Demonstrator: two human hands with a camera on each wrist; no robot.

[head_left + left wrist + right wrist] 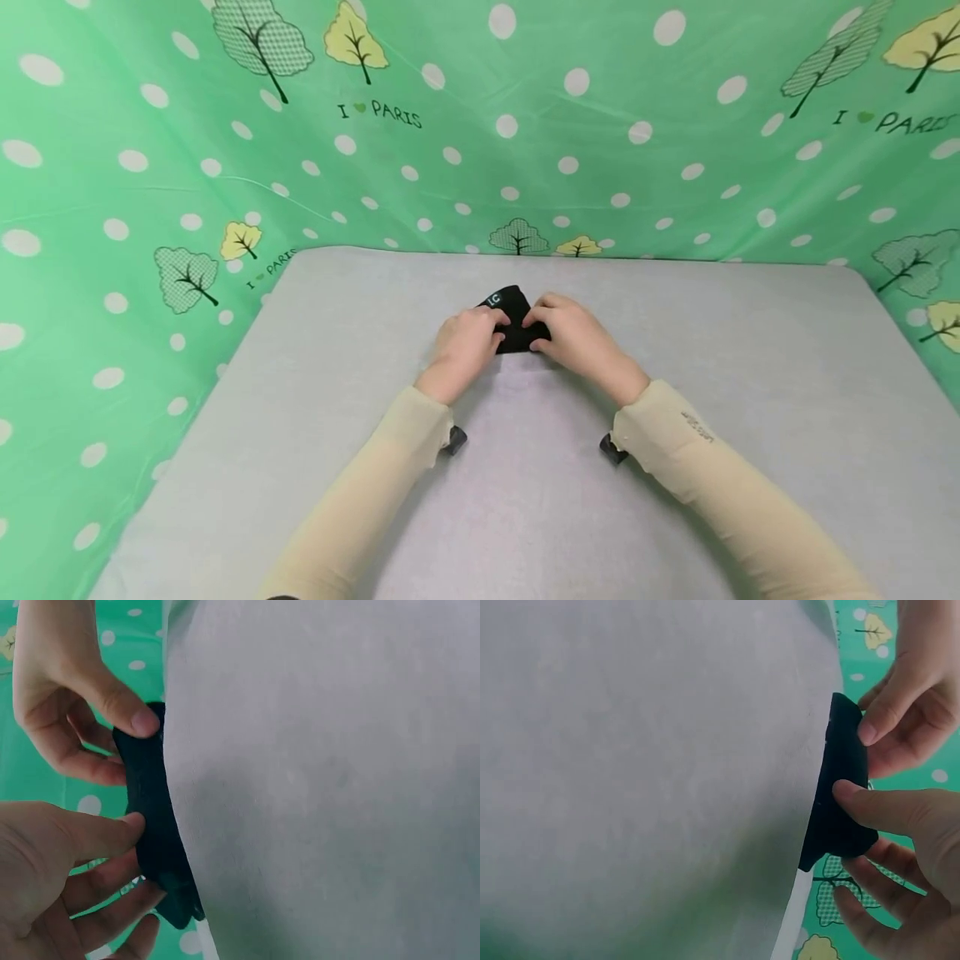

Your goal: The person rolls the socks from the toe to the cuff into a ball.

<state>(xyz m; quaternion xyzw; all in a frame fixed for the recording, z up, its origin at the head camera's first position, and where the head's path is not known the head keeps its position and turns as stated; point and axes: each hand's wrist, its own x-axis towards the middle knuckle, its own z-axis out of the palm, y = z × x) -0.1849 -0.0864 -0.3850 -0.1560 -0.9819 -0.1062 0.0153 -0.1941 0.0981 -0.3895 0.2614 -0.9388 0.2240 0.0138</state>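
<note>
I read left hand [467, 342] at 9 o'clock of black folded cloth [516, 329], pinching its edge | cloth lies on grey counter [735, 392], centre, far half | right hand [573, 335] at 3 o'clock, pinching opposite edge | green dotted backdrop [112, 167] behind at 12 o'clock.

From my left wrist camera, the left hand [52, 877] sits low in frame, thumb pressed on a black folded cloth [154, 825] lying on the grey surface [322, 780]. Above, the right hand [60, 697] pinches the cloth's other end, green dotted backdrop [45, 780] behind.
</note>
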